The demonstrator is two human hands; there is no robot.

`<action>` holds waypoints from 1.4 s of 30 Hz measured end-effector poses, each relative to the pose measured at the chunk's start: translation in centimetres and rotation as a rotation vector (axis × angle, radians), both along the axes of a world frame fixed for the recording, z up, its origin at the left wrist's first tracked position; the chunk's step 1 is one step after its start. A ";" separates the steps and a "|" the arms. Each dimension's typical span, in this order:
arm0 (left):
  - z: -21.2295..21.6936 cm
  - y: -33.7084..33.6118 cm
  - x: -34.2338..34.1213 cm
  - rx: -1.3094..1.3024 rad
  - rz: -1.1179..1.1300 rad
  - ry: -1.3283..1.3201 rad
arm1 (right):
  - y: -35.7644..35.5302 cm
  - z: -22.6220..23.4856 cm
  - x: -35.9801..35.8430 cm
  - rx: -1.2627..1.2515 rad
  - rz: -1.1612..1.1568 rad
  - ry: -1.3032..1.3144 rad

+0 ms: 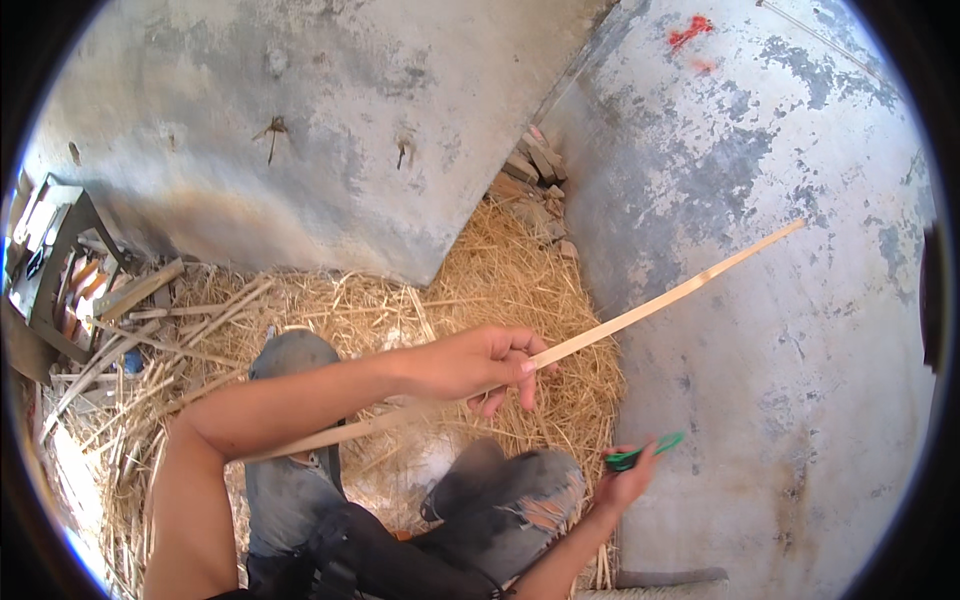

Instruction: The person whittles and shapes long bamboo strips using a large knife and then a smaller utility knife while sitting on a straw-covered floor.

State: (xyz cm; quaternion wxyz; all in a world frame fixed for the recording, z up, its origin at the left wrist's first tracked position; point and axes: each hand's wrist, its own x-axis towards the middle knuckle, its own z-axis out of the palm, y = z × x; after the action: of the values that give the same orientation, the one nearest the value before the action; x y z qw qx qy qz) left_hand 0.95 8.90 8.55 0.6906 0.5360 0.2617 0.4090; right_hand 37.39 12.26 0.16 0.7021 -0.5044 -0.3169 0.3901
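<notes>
Rough grey concrete walls point(330, 120) meet in a corner up top, with a thick bed of straw point(500, 290) piled on the floor against them. Left hand point(470, 362) reaches across the middle, fingers point(515, 372) pinched around one long thin wooden strip point(660, 305); it runs from near the left elbow up to the right, where its far tip ends in front of the right-hand wall. Part of the strip's lower stretch is hidden behind the left forearm, so I can't see exactly where it ends. Right hand point(622, 482) sits low by the knee, clenched on a small green tool point(645, 452); only its green handle shows, and whatever working end it has is too small and covered to make out. Two knees in worn grey jeans point(290, 480), the right one ripped. Over on the far left, a metal frame stand point(55, 260) is bent by the lens edge, and what's stuffed inside is hard to tell, some orange bits maybe. Loose wooden sticks point(150, 320) lie scattered next to it, too tangled to count. Some broken bricks point(535, 170) are stacked in the corner.
</notes>
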 end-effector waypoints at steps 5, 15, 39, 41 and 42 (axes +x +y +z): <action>-1.8 -0.6 -1.7 -0.031 0.195 -0.012 | 2.7 14.6 -9.3 0.213 0.791 -0.009; -2.7 -0.2 -4.1 -0.205 0.477 -0.085 | 4.4 11.8 -18.7 0.054 1.347 -0.052; -4.9 0.3 -1.5 -0.060 0.464 0.082 | 8.7 7.9 -17.2 -0.122 0.990 0.002; -4.9 0.3 -1.2 -0.046 0.462 0.088 | 8.7 8.0 -17.4 -0.086 0.969 -0.065; -4.8 0.4 -1.1 -0.041 0.463 0.086 | 8.8 8.0 -17.4 -0.067 0.959 -0.099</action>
State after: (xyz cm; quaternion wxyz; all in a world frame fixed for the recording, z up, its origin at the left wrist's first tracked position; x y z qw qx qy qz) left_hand -0.11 9.27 3.73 0.5775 0.4644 0.4152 0.5277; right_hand 19.98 21.03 8.18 0.4106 -0.3417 -0.5341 0.6553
